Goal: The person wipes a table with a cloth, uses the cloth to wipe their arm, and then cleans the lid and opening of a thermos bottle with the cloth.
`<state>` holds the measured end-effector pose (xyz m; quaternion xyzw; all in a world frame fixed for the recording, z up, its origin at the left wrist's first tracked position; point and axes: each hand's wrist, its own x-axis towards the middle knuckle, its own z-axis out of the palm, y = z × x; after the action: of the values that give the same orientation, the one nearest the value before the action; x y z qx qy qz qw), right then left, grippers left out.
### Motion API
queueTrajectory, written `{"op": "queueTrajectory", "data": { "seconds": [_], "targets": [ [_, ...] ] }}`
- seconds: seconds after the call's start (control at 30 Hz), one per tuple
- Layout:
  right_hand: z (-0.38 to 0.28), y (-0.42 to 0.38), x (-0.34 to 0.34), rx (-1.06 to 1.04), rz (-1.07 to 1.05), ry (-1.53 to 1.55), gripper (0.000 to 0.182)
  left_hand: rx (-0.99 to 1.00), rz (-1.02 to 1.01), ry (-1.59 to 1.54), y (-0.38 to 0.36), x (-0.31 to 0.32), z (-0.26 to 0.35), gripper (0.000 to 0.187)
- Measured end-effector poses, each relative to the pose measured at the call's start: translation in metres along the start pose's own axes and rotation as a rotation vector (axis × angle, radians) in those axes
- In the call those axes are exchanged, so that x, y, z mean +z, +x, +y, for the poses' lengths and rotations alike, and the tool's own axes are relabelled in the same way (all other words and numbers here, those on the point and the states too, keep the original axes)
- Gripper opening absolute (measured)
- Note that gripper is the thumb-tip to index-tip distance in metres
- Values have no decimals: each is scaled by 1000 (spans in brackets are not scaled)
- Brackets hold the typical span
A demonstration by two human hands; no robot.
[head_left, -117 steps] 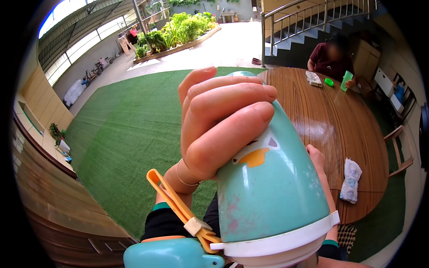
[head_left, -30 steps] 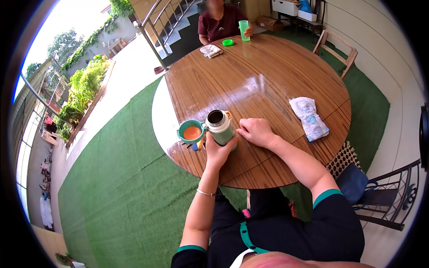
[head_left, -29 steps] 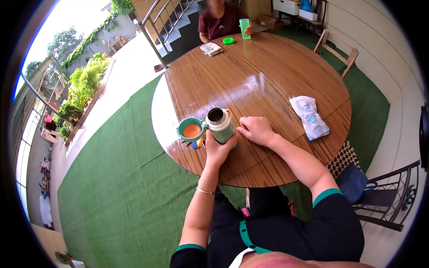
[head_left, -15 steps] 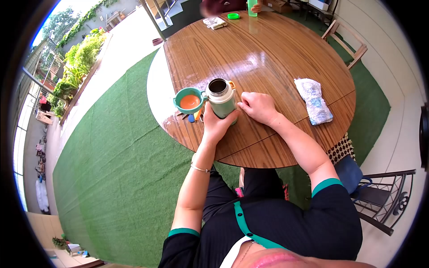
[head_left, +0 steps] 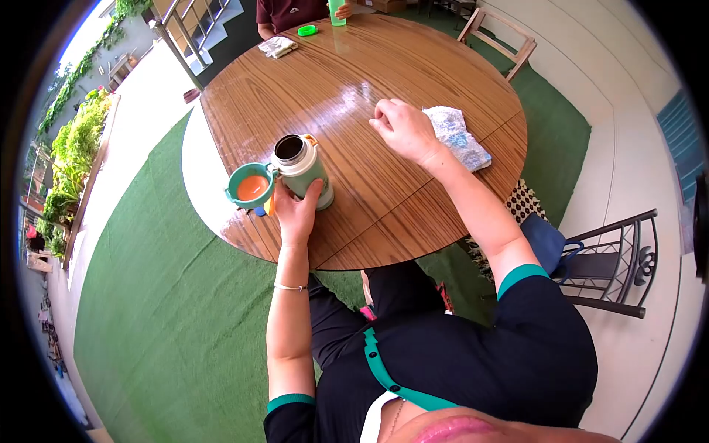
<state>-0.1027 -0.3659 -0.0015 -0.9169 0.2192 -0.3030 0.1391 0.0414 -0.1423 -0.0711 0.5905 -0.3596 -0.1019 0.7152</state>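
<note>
My left hand (head_left: 297, 210) is wrapped round the lower part of a pale green and white thermos flask (head_left: 301, 171), which stands upright on the table with its mouth uncovered. Its lid (head_left: 251, 185), teal with an orange inside, is at the flask's left side, seemingly attached by a strap. Some small blue and yellow tags show below the lid, partly hidden. Over the table to the right, my right hand (head_left: 405, 131) is open and holds nothing, its fingers loosely bent. Just beyond its wrist lies a folded white and blue cloth (head_left: 459, 140), partly covered by the hand.
Across the round wooden table (head_left: 354, 66) sits a person (head_left: 292, 13) with a hand on a green bottle (head_left: 338, 11). A green lid (head_left: 307, 30) and a folded cloth (head_left: 279, 47) lie near them. A metal chair (head_left: 609, 266) stands at my right, a wooden one (head_left: 502, 40) beyond.
My right hand has left the flask's side, moved right toward the cloth, and its fingers have loosened. My left hand stays on the flask. The whole view has shifted.
</note>
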Motion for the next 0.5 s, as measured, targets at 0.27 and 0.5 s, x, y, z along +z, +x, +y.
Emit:
{"op": "queueTrajectory", "data": {
  "seconds": [0.27,0.5],
  "targets": [
    [91,-49,-14,89,13,-379,25,-28,60,137,2,8,12,56],
    [-44,-62,-26,114,-35,564,27,10,-88,-41,2,12,5,60]
  ]
}}
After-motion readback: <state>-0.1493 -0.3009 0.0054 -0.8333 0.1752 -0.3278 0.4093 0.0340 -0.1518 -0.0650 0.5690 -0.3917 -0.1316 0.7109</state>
